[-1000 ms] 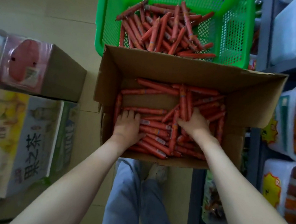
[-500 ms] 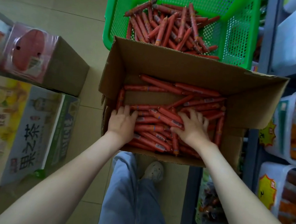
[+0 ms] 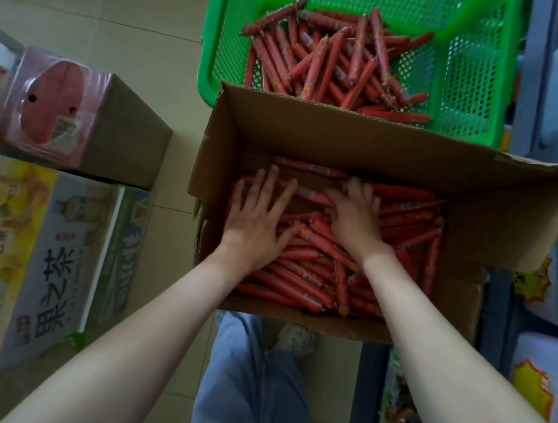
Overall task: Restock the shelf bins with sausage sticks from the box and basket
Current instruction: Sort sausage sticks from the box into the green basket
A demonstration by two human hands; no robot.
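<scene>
Fingers [image 3: 268, 184] of the left hand [image 3: 256, 219] lie spread flat on the sausage sticks [image 3: 302, 275] in the box [image 3: 347, 139], while those of the right hand [image 3: 356, 219] dip among them, grip impossible to tell.

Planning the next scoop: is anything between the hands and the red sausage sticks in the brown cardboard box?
Nothing visible does. The brown cardboard box stands open, and the left hand and right hand both rest directly on the red sausage sticks inside it, fingers spread.
</scene>
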